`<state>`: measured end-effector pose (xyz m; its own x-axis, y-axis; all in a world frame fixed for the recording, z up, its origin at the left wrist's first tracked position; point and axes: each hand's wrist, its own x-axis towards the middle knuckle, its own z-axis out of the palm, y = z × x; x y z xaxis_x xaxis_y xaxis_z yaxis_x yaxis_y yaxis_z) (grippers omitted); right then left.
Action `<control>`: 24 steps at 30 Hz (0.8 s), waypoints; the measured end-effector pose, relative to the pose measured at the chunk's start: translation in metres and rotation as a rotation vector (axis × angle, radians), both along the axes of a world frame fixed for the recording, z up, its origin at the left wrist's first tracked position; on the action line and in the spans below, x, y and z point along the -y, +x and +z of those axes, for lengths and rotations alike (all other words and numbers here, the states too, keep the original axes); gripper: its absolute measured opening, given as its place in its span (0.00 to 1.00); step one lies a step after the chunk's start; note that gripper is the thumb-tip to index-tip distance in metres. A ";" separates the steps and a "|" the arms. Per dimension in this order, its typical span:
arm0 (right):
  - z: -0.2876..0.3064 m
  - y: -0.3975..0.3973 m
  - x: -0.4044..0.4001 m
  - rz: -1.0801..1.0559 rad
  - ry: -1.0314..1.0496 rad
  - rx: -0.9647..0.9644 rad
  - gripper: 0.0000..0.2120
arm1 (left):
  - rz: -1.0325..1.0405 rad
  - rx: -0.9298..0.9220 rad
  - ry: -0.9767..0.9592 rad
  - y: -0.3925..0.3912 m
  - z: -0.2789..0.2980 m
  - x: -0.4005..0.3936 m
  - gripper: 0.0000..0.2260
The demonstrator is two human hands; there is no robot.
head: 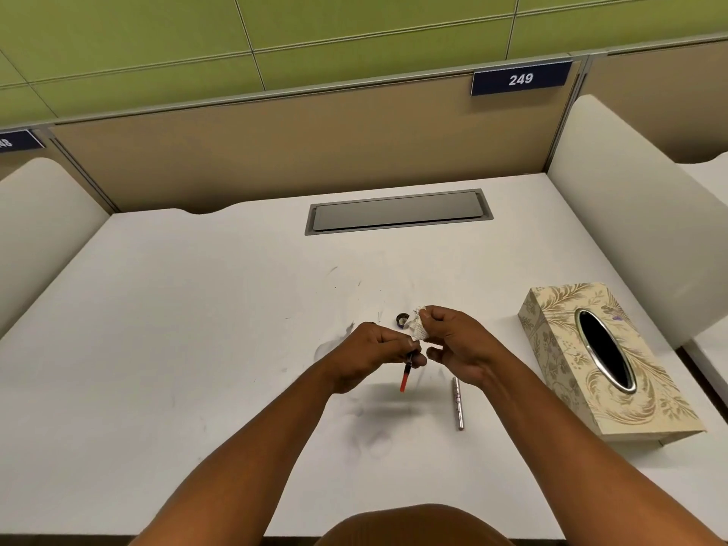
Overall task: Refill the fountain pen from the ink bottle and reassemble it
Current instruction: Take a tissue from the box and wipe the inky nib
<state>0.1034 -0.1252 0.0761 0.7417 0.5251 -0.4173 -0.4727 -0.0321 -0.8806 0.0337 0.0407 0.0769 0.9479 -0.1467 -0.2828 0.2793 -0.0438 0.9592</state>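
Observation:
My left hand point(378, 354) is shut on the pen's front section, whose dark and red converter point(405, 374) sticks down and toward me below the fingers. My right hand point(453, 340) pinches a crumpled white tissue point(417, 327) against the upper end of that section; the nib is hidden under the tissue. A small dark bottle cap point(402, 319) lies on the desk just behind the tissue. The silver pen barrel point(457, 403) lies on the desk near my right wrist. The ink bottle itself is hidden behind my hands or out of sight.
A patterned cream tissue box point(606, 372) stands at the right. A grey cable hatch point(398, 211) is set into the white desk point(177, 329) at the back. White side dividers flank the desk. Faint ink smudges mark the surface near my hands.

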 end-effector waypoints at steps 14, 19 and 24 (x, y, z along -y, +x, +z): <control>0.005 0.006 0.005 -0.336 -0.077 0.047 0.06 | 0.206 -0.197 -0.351 -0.004 0.004 -0.005 0.09; 0.010 0.005 0.001 -0.207 -0.212 0.251 0.07 | 0.219 -0.293 -0.488 -0.005 0.006 -0.006 0.09; 0.011 0.011 -0.003 -0.140 -0.256 0.372 0.06 | 0.202 -0.346 -0.465 -0.008 0.005 -0.007 0.09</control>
